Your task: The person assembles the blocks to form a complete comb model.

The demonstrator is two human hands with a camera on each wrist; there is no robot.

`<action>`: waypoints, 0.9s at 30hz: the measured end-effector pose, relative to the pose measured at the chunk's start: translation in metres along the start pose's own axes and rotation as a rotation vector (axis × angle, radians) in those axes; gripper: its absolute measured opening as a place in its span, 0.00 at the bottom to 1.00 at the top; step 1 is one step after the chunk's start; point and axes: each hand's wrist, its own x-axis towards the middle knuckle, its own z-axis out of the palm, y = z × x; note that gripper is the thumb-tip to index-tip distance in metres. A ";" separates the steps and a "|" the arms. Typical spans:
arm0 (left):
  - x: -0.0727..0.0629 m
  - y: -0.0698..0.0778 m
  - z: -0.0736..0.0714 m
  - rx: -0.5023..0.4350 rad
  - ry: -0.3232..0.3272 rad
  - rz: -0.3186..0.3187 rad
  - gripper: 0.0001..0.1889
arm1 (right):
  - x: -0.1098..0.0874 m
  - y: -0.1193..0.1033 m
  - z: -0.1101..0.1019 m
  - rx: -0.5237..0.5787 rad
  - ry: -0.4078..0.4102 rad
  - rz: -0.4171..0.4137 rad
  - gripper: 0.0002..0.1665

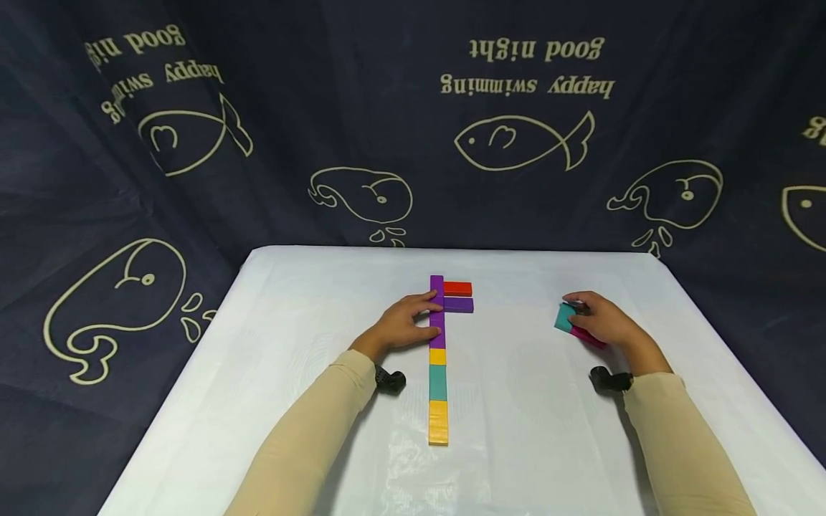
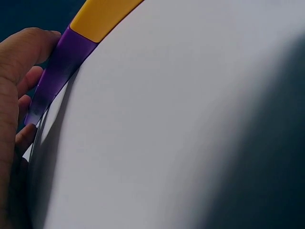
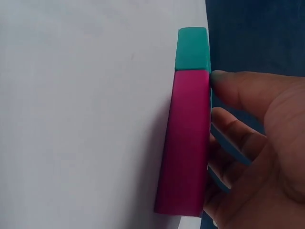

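My left hand [image 1: 404,322] lies across the purple blocks [image 1: 437,285] at the far end of a column, thumb and fingertips touching them. In the left wrist view the fingertips meet the edge of a purple block [image 2: 64,59] that joins a yellow block [image 2: 102,19]. On the table's right side, my right hand [image 1: 600,317] pinches a teal block [image 1: 563,317], thumb near and index finger beyond it. Against it lies a magenta block [image 3: 183,143], partly under the hand in the head view. The hand hides the rest of the teal piece.
Nearer me the column continues with a small yellow block [image 1: 437,357], a teal block [image 1: 437,383] and a longer yellow block [image 1: 438,423]. A red block [image 1: 458,289] and a violet block [image 1: 459,305] jut right from its far end. Dark printed cloth [image 1: 277,215] hangs behind the white table [image 1: 516,444].
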 end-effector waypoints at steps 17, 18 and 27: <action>-0.001 0.001 -0.001 -0.003 0.002 -0.006 0.26 | 0.007 0.002 0.010 0.023 0.025 -0.028 0.26; 0.000 0.001 -0.001 -0.001 0.004 -0.004 0.26 | 0.007 0.002 0.010 0.019 0.021 -0.024 0.26; 0.001 0.001 0.000 -0.003 0.001 -0.004 0.27 | 0.008 0.005 0.012 0.005 0.029 -0.016 0.24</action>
